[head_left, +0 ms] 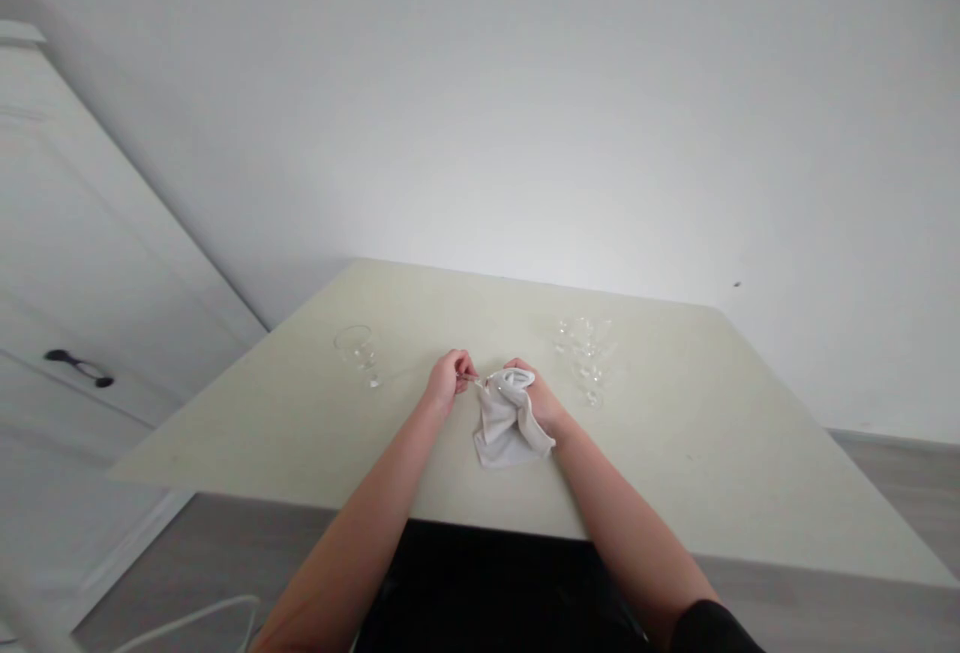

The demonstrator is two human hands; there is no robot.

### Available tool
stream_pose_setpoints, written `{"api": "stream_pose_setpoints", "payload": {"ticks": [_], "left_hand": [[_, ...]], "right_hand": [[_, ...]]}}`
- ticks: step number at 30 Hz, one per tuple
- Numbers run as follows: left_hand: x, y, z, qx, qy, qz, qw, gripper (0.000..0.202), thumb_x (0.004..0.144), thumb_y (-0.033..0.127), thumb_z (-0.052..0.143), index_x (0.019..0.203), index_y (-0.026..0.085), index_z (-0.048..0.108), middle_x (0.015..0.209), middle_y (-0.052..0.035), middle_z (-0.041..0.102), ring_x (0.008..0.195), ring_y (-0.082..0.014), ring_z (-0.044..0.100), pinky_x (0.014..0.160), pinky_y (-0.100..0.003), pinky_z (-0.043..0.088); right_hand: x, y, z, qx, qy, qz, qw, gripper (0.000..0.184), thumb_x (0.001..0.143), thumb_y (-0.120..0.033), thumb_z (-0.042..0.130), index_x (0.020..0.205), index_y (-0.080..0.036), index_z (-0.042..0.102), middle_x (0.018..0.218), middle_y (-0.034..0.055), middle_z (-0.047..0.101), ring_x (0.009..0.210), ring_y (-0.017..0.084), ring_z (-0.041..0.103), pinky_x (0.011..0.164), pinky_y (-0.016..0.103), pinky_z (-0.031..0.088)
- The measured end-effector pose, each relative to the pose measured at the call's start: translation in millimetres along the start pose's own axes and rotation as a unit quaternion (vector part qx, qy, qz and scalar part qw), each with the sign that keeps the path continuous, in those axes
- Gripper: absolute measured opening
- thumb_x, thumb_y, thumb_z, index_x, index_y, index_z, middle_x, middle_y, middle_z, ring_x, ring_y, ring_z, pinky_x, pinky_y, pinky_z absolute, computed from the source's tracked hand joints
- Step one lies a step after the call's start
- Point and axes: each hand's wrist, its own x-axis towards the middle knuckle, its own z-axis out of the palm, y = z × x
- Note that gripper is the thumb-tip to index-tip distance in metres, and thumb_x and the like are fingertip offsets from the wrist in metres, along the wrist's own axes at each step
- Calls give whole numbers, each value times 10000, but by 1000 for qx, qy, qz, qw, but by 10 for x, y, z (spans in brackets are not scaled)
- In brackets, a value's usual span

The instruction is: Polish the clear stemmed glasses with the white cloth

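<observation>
My left hand (448,379) is closed in a pinch on the foot and stem of a clear stemmed glass (482,381) held sideways over the table (300,423). The glass's bowl is wrapped in a white cloth (507,423), and my right hand (534,395) is closed round cloth and bowl; the cloth's loose end hangs down toward me. A single clear stemmed glass (358,351) stands to the left of my hands. A small group of stemmed glasses (586,353) stands to the right.
The pale table meets a white wall (525,133) at its far edge. A white cabinet with a dark handle (79,368) stands at the left. A white cable (187,618) lies on the grey floor at the lower left.
</observation>
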Motion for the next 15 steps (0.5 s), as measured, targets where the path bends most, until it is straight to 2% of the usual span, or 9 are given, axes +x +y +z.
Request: {"api": "stream_pose_setpoints", "payload": {"ticks": [7,15], "left_hand": [[-8,2,-12,7,-2,6,1000,316,679,279,566,453,185,365,494,-2,514,361,-41,244,389,-203,137],[-7,4,-9,9,-4,5,1000,307,689,285,556,463,190,372,492,3,511,359,-45,250,384,-212,143]], "right_hand": [[-36,-68,-3,-44,-12,-24,999,492,549,-461,905,780,-219,545,646,-71,555,593,111,451,589,253,339],[83,72,-102,-62,-33,-41,997,527,536,-505,919,781,-212,557,678,-49,587,620,116,479,607,260,371]]}}
